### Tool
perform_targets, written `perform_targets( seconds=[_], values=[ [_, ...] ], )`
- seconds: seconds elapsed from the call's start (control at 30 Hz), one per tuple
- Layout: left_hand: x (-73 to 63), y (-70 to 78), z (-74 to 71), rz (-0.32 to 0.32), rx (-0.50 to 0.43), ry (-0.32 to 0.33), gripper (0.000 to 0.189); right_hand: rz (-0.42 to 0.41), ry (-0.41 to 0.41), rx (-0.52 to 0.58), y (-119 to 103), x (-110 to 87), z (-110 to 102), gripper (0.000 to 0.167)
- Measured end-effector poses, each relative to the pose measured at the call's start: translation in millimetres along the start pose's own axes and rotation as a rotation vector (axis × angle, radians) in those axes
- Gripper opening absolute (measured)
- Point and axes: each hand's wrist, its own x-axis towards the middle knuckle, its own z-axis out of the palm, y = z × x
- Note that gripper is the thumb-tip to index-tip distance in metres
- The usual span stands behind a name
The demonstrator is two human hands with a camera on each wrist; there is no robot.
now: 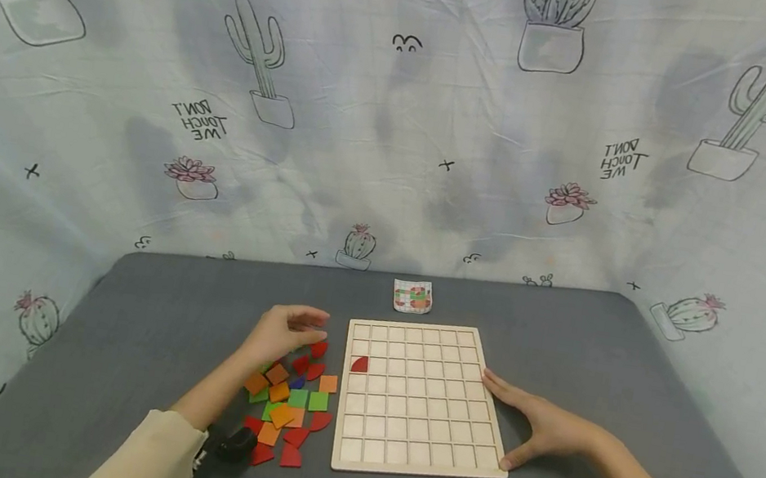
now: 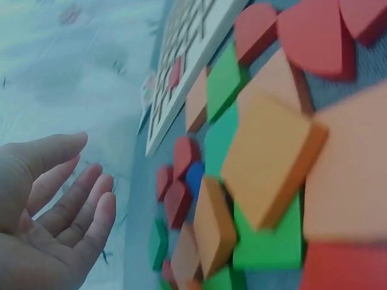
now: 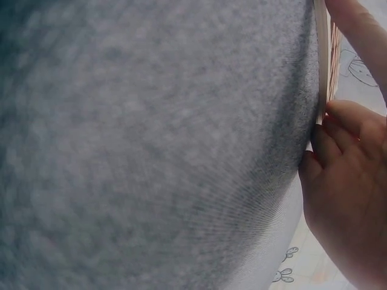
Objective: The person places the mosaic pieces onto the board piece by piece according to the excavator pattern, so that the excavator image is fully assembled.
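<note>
Cream sleeves come in from the bottom corners, with a black strap-on device at our left wrist and another at our right. Our left hand hangs over the far end of a scatter of loose pieces, its fingers loosely curved, thumb apart from them, with nothing held. Our right hand is spread wide, fingers fairly straight, the fingertips touching the right edge of a pale wooden board and the thumb at its near right corner. Just left of the board, the flat pieces lie jumbled in red, orange, peach and green, plus one small blue piece; some are square, others have a rounded side, and a few overlap. On the board, which is ruled into a grid of squares, we find one red quarter-circle, in the leftmost column, third row from the far edge. Beyond the board lies a small card with a coloured pattern. Everything rests on a grey tabletop, backed by a pale cloth printed with potted cacti and mirrored lettering.
</note>
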Motion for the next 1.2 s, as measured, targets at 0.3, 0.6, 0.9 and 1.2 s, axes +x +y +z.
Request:
perform_targets(
  seconds=[0.3,0.6,0.9,1.2],
  values=[
    [-2.2,-18.7,-12.5,-0.075,0.08,0.054,0.03,0.004,-0.006,0.015,2,-1.3,1,0.112],
    [-1.0,-28.9,-12.1,-0.091,0.244,0.077,0.031,0.011,-0.01,0.036,0,-1.6,1,0.112],
    [2.9,-35.1,-14.9,0.044,0.283,-0.043,0.034,0.016,-0.003,0.045,1,-1.8,2,0.112],
    [-0.5,-35.2,-12.7,0.033,0.318,-0.018,0.036,0.016,-0.032,0.061,-1,-0.5,0,0.111]
  ],
)
